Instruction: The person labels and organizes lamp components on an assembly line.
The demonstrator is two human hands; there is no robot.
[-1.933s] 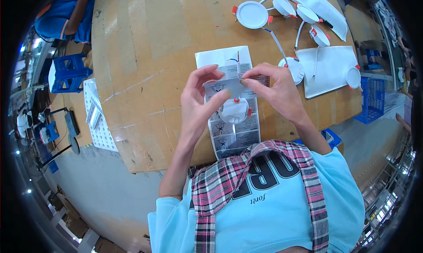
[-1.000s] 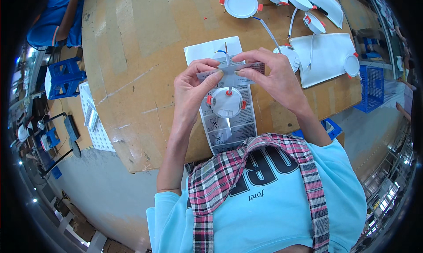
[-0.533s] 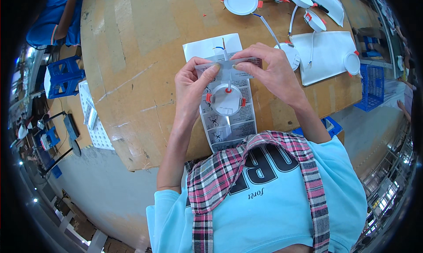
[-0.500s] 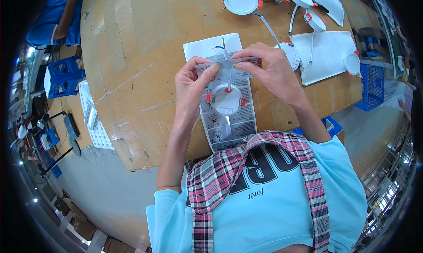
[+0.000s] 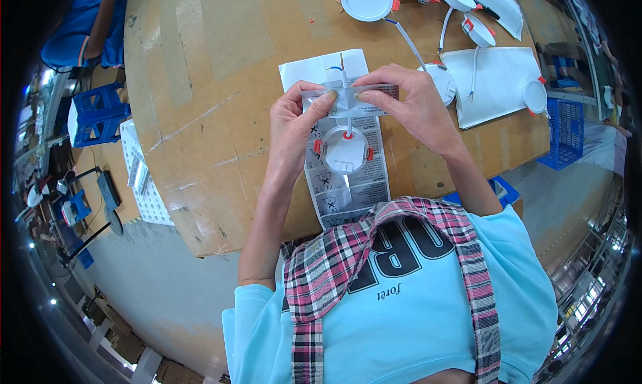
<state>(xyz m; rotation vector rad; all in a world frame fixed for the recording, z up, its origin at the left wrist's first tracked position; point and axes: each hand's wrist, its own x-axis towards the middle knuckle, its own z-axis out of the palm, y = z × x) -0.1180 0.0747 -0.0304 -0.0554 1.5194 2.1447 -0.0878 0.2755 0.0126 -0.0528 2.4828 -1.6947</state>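
Observation:
Pinched between thumb and fingers, one end of a silver-grey printed label [image 5: 344, 106] is in my left hand [image 5: 296, 120]. The other end is in my right hand [image 5: 418, 110], held the same way. This label lies across the white cable of a round downlight [image 5: 344, 153]; bare blue and brown wire ends stick out beyond it. Red clips flank the downlight, which rests back side up on a long sheet of grey labels [image 5: 334, 201]. Under the sheet's far end is white backing paper [image 5: 323, 68].
Several white downlights with red clips, among them a round one [image 5: 366, 1], lie at the far right. White paper sheets [image 5: 491, 83] are beneath some. A blue crate [image 5: 565, 133] stands beyond the right edge. Blue stools [image 5: 99, 114] and another person's arm [image 5: 100, 26] are at left.
Both hands keep their pinch on the label. My left hand has shifted slightly right and the label now sits a little further right, bent closer about the cable.

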